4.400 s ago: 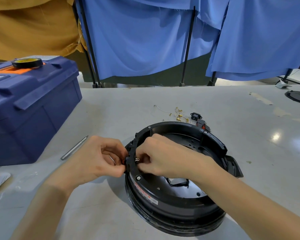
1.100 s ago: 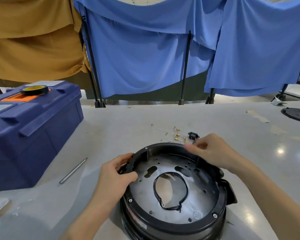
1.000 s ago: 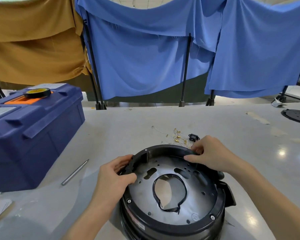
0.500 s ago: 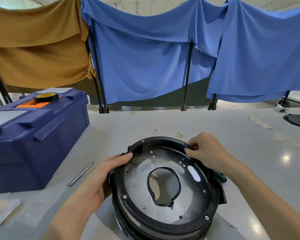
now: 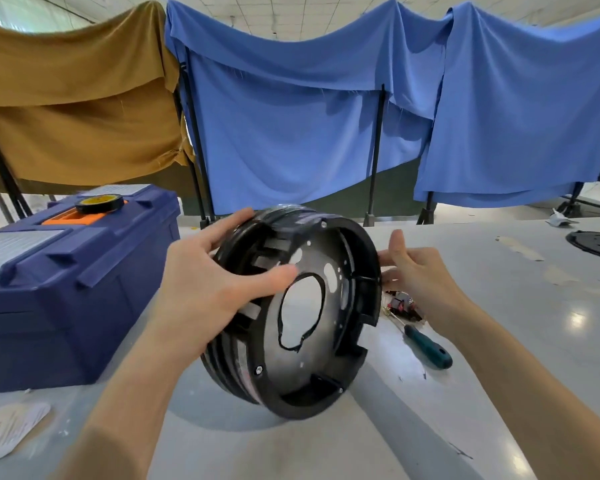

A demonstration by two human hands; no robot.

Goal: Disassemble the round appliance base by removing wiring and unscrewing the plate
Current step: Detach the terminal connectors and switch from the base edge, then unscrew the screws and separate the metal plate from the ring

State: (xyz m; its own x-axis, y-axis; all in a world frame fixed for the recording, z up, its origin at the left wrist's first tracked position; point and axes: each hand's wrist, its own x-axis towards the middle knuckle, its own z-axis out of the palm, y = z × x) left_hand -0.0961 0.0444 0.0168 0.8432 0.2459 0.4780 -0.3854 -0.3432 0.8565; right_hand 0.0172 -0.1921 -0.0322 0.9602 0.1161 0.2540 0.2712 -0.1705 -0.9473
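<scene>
The round black appliance base [image 5: 243,370] stands tilted up on its edge on the table, its underside facing me. A grey metal plate [image 5: 309,362] with a large centre hole is inside it, screws showing at the rim. My left hand [image 5: 205,289] grips the upper left rim, thumb lying across the plate. My right hand [image 5: 416,271] is at the right rim with straight fingers; whether they touch it is hard to tell. Removed wiring and connectors [image 5: 400,304] lie on the table behind the base.
A green-handled screwdriver [image 5: 428,346] lies right of the base. A blue toolbox [image 5: 66,289] with a tape roll [image 5: 99,203] on it stands at the left. A black disc [image 5: 596,242] sits far right, paper [image 5: 11,427] near left. Cloth-draped racks stand behind the table.
The base was lying flat; both hands have lifted and tipped it up onto its edge, uncovering the screwdriver and wiring behind it. My right hand's fingers have straightened off the rim.
</scene>
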